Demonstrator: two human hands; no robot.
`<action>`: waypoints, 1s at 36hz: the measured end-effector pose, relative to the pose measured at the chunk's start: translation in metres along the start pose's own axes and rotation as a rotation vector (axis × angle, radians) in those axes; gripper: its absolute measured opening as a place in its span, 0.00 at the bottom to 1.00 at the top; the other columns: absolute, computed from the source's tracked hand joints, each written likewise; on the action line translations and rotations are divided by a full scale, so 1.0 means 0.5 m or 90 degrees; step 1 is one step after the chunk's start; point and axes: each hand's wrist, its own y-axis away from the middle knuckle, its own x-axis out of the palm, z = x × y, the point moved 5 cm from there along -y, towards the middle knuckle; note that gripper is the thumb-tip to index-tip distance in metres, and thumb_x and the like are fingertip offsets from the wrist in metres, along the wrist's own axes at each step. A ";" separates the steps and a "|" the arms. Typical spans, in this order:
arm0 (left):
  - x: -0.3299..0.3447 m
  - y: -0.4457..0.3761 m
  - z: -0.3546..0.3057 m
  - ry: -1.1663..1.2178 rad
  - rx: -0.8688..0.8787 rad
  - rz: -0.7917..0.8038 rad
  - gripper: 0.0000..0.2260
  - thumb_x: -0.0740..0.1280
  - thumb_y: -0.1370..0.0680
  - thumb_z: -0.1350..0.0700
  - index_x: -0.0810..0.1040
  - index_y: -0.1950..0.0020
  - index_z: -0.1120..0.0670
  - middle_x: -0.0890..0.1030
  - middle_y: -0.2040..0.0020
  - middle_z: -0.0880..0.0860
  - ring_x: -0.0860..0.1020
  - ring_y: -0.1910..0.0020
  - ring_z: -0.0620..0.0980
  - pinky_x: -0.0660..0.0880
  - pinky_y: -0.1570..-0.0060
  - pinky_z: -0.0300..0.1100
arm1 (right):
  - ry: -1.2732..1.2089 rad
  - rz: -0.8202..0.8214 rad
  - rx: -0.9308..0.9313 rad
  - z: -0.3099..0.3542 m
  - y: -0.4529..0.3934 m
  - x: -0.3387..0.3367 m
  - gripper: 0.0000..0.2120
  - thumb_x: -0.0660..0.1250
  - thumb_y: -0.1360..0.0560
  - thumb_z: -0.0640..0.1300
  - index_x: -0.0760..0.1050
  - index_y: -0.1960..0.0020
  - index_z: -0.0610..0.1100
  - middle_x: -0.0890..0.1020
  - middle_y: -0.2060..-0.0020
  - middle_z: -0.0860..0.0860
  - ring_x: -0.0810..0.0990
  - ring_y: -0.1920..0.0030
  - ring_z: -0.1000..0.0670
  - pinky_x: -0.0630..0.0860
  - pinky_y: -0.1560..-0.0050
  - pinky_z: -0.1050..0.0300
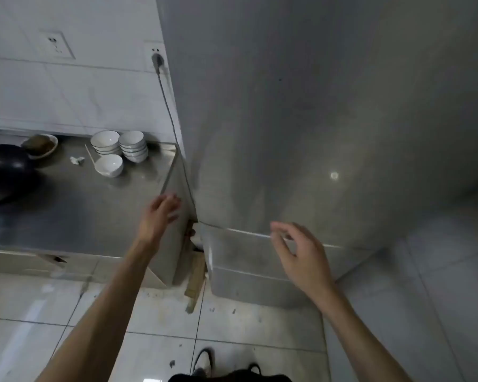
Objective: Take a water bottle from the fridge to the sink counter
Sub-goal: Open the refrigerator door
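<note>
Steel-grey fridge fills the upper right, shut; no water bottle shows. Left hand and right hand reach empty, fingers spread. A swinging door could snag the power cord at centre.

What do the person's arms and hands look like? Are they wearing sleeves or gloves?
Both arms are bare all the way up as far as the picture shows: no sleeves in view. The left hand and right hand wear no gloves, and no watch, bracelet or ring shows, though the left hand is blurred. Both arms are slim.
</note>
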 end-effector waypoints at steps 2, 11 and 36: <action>0.009 -0.027 -0.107 0.056 0.060 -0.016 0.08 0.63 0.16 0.54 0.80 0.42 0.55 0.84 0.45 0.54 0.81 0.41 0.55 0.76 0.34 0.56 | 0.062 -0.067 -0.161 0.082 -0.059 -0.037 0.09 0.68 0.21 0.44 0.82 0.43 0.45 0.84 0.47 0.53 0.81 0.46 0.54 0.72 0.41 0.67; 0.060 -0.086 -0.437 0.207 0.182 0.083 0.17 0.66 0.21 0.51 0.82 0.36 0.57 0.87 0.40 0.54 0.84 0.47 0.46 0.79 0.48 0.39 | 0.436 -0.169 -0.620 0.395 -0.277 -0.041 0.14 0.62 0.23 0.42 0.81 0.42 0.41 0.81 0.37 0.42 0.76 0.31 0.39 0.69 0.27 0.41; 0.126 0.061 -0.501 -0.284 0.196 -0.265 0.22 0.46 0.15 0.65 0.64 0.22 0.62 0.72 0.25 0.63 0.69 0.25 0.61 0.63 0.29 0.46 | 1.052 0.093 -0.476 0.523 -0.377 0.127 0.23 0.54 0.16 0.45 0.65 0.24 0.39 0.74 0.29 0.44 0.67 0.26 0.41 0.50 0.22 0.45</action>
